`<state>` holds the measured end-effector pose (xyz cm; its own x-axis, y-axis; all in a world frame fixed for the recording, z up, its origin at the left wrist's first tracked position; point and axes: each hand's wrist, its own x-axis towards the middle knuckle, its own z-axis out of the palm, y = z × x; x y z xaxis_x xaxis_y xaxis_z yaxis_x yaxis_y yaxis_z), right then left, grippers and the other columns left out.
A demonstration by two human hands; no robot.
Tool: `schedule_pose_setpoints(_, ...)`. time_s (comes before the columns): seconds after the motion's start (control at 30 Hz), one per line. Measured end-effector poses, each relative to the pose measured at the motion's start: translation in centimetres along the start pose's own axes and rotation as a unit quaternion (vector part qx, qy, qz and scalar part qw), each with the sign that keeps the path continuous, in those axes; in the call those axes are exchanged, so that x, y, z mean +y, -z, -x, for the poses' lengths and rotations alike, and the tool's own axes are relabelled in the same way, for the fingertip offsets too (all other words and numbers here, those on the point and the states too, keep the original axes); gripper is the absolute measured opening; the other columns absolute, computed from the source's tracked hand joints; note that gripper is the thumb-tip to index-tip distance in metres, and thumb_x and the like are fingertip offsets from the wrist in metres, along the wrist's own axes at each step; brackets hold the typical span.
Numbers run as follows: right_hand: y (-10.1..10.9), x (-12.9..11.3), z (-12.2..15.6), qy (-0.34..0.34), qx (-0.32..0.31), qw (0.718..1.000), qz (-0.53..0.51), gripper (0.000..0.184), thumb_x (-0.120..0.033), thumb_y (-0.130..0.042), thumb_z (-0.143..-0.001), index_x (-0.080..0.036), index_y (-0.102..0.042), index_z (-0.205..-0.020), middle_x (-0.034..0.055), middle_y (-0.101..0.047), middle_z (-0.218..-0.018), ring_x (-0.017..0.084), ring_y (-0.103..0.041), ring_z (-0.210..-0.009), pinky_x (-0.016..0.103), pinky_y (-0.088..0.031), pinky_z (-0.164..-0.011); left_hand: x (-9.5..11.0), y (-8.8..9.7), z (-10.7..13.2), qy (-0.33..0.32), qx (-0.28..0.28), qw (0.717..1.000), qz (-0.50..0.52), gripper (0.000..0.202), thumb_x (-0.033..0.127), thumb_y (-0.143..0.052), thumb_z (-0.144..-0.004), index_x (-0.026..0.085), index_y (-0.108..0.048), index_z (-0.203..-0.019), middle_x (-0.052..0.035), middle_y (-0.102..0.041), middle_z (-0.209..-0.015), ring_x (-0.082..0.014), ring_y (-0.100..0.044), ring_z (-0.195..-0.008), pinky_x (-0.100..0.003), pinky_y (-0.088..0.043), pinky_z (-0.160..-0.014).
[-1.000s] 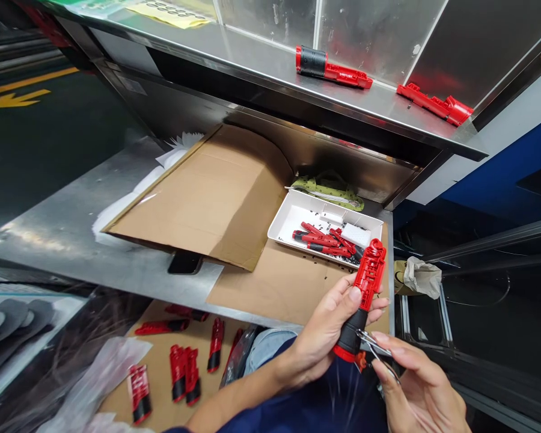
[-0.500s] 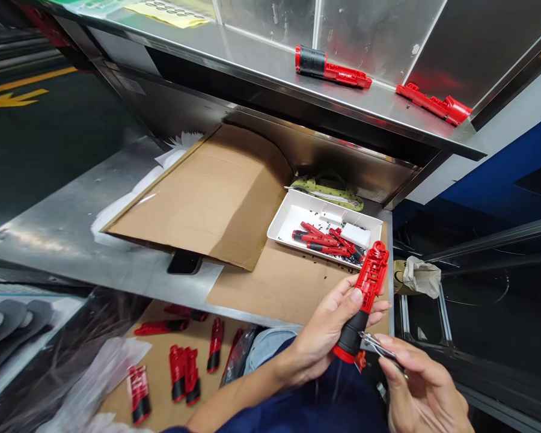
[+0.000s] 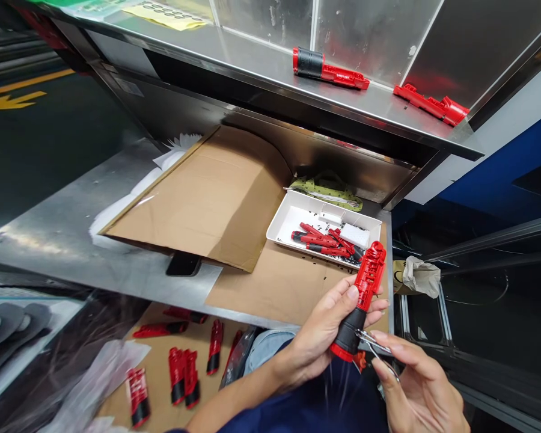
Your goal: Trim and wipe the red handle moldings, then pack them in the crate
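Note:
My left hand (image 3: pixel 327 316) is wrapped round a red and black plastic housing (image 3: pixel 370 273), held tilted with its hollow ribbed red side showing. The black sleeve and red end ring of the housing point down toward my body. In my right hand (image 3: pixel 419 379) are small metal nippers (image 3: pixel 373 344), gripped between thumb and fingers with their handles spread. Their tip touches the black sleeve, or lies right at it; what it grips there is too small to make out.
Behind my hands a white tray (image 3: pixel 279 225) holds several red and black parts and small black bits. A cardboard sheet (image 3: pixel 198 198) lies left of it, over a phone (image 3: pixel 183 264). More housings (image 3: pixel 177 376) lie lower left. Two red parts (image 3: pixel 331 69) rest on the metal shelf (image 3: pixel 243 57).
The handles of the nippers have spread wider apart in my right hand. Both hands and the housing have shifted slightly left, with the tip staying at the black sleeve.

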<state>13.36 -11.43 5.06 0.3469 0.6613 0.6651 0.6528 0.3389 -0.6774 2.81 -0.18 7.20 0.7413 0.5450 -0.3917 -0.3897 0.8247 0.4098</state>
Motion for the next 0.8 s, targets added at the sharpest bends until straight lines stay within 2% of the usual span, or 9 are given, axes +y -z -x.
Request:
schedule_pose_setpoints(0.13,-0.4,-0.2,0.0,-0.008,0.01,1.0,0.021,0.025,-0.003,-0.073,-0.077,-0.016,-0.068,-0.098,0.007,-0.079,-0.089,0.022,-0.077,-0.075,0.028,-0.066,-0.066,0.1,-0.1,0.0,-0.001,-0.003,1.0,-0.005,0.037,0.035,-0.072,-0.086,0.016,-0.063,-0.117,-0.0123,-0.071,-0.117,-0.0221,-0.07,-0.104,-0.034,-0.052,-0.099)
schedule_pose_setpoints(0.27,-0.6,-0.5,0.0,-0.014,0.045,0.999,0.017,0.021,-0.003,-0.073,-0.077,-0.016,-0.069,-0.093,0.0055,-0.079,-0.086,0.02,-0.077,-0.071,0.028,-0.066,-0.065,-0.1,-0.1,0.0,0.0,-0.004,1.0,-0.001,0.035,0.035,-0.07,-0.088,0.015,-0.064,-0.115,-0.0118,-0.073,-0.107,-0.0201,-0.071,-0.098,-0.031,-0.053,-0.094)
schedule_pose_setpoints(0.37,-0.1,-0.8,0.2,-0.036,0.07,0.997,-0.001,0.021,-0.003,-0.073,-0.078,-0.015,-0.067,-0.095,0.0059,-0.079,-0.087,0.021,-0.077,-0.074,0.028,-0.067,-0.066,-0.1,-0.2,0.0,-0.002,-0.007,1.0,0.015,0.029,0.034,-0.067,-0.089,0.014,-0.067,-0.11,-0.0111,-0.073,-0.106,-0.0194,-0.071,-0.099,-0.031,-0.052,-0.096)
schedule_pose_setpoints(0.47,0.3,-0.8,0.1,-0.042,0.056,0.997,-0.015,0.026,-0.003,-0.073,-0.078,-0.014,-0.066,-0.1,0.0077,-0.079,-0.09,0.023,-0.078,-0.078,0.029,-0.067,-0.067,0.0,-0.2,-0.1,-0.005,-0.006,1.0,0.017,0.026,0.033,-0.066,-0.09,0.014,-0.069,-0.107,-0.0109,-0.073,-0.108,-0.0201,-0.071,-0.1,-0.033,-0.053,-0.097)
schedule_pose_setpoints(0.67,-0.3,0.0,-0.2,-0.007,0.02,1.0,-0.019,0.033,-0.001,-0.075,-0.074,-0.014,-0.068,-0.104,0.009,-0.078,-0.093,0.024,-0.078,-0.076,0.03,-0.067,-0.064,0.1,-0.3,-0.1,0.006,0.011,1.0,0.01,0.031,0.031,-0.066,-0.09,0.015,-0.064,-0.116,-0.0133,-0.072,-0.116,-0.023,-0.071,-0.105,-0.034,-0.055,-0.096)
schedule_pose_setpoints(0.73,-0.6,-0.1,-0.2,-0.006,0.023,1.0,-0.014,0.031,-0.003,-0.075,-0.075,-0.015,-0.069,-0.103,0.0084,-0.078,-0.092,0.023,-0.077,-0.074,0.03,-0.067,-0.065,0.1,-0.2,-0.1,0.006,0.007,1.0,0.004,0.033,0.032,-0.067,-0.09,0.014,-0.064,-0.118,-0.0138,-0.071,-0.118,-0.0237,-0.07,-0.106,-0.034,-0.055,-0.095)
schedule_pose_setpoints(0.8,-1.0,-0.6,-0.1,-0.029,0.052,0.998,-0.004,0.025,-0.007,-0.076,-0.076,-0.016,-0.07,-0.098,0.0072,-0.078,-0.089,0.022,-0.077,-0.072,0.031,-0.067,-0.067,0.0,-0.2,-0.1,0.005,0.004,1.0,0.0,0.033,0.032,-0.067,-0.09,0.014,-0.063,-0.118,-0.0139,-0.071,-0.119,-0.0239,-0.07,-0.107,-0.033,-0.056,-0.094)
